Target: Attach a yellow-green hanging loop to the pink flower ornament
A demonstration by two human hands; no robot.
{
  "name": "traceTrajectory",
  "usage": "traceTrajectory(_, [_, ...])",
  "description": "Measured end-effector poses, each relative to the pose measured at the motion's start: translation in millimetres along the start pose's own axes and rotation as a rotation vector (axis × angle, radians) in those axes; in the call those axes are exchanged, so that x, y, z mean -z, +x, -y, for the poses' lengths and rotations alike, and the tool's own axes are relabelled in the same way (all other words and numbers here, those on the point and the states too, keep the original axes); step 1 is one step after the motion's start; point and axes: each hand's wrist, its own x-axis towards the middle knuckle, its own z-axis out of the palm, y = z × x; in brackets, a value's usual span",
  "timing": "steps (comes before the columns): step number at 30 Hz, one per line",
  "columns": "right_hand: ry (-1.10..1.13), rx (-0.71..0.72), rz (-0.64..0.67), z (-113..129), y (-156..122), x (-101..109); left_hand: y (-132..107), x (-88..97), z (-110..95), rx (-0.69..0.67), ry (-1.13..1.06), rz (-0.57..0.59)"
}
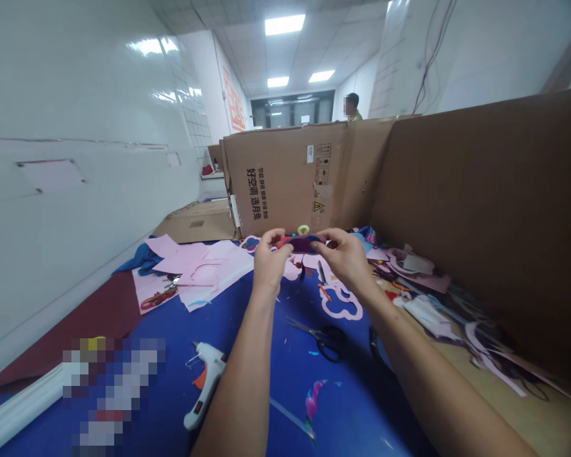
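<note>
Both my hands are raised above the far part of the blue table, holding a small dark purple strip between them. My left hand pinches its left end, thumb in front and fingers behind. At the right end, my right hand grips it the same way. Whether the strip is cloth or felt I cannot tell. Below the hands lie pink cloud-shaped cutouts and a pen-like tool. Nearer to me rest black-handled scissors, and a white glue gun lies left of my left forearm.
Pink paper sheets and red-handled scissors lie at the left. Cardboard walls stand behind and to the right. Paper scraps crowd the right side. A person is visible beyond the cardboard.
</note>
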Motion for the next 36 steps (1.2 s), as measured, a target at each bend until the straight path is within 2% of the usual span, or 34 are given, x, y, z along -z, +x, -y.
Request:
traceTrajectory(2, [-0.083,0.081,-0.064,4,-1,3,1,2.0,-2,0.064,0.012,-0.095])
traceTrajectory(3, [-0.115,0.122,-0.088,7,-2,5,0,2.7,-4,0.129,0.011,-0.096])
traceTrajectory(6, [-0.177,0.214,-0.142,16,-5,9,-5,1.8,-11,0.414,-0.065,0.025])
traceTrajectory(9, [-0.198,0.265,-0.157,21,-7,11,-10,-2.8,-19,0.705,-0.29,0.152])
traceTrajectory(11, [-0.184,0.298,-0.137,22,-9,11,-12,-5.6,-22,0.833,-0.446,0.204])
traceTrajectory(13, [-0.148,0.328,-0.095,23,-9,12,-13,-7.0,-23,0.887,-0.541,0.21])
traceTrajectory(19, [-0.029,0.337,0.011,26,-6,12,-12,-7.8,-23,0.881,-0.594,0.102])
traceTrajectory(26, [0.061,0.26,-0.031,28,-7,5,-13,-10.5,-29,0.8,-0.593,0.031])
traceTrajectory(29, [0.229,0.077,-0.046,26,-5,1,-11,-8.7,-28,0.72,-0.598,-0.005])
traceTrajectory(33, [0.564,-0.237,0.096,24,-3,0,-9,-5.9,-20,0.61,-0.568,-0.002])
traceTrajectory(36, [0.659,-0.331,0.148,23,-2,0,-9,-5.1,-15,0.566,-0.53,0.042])
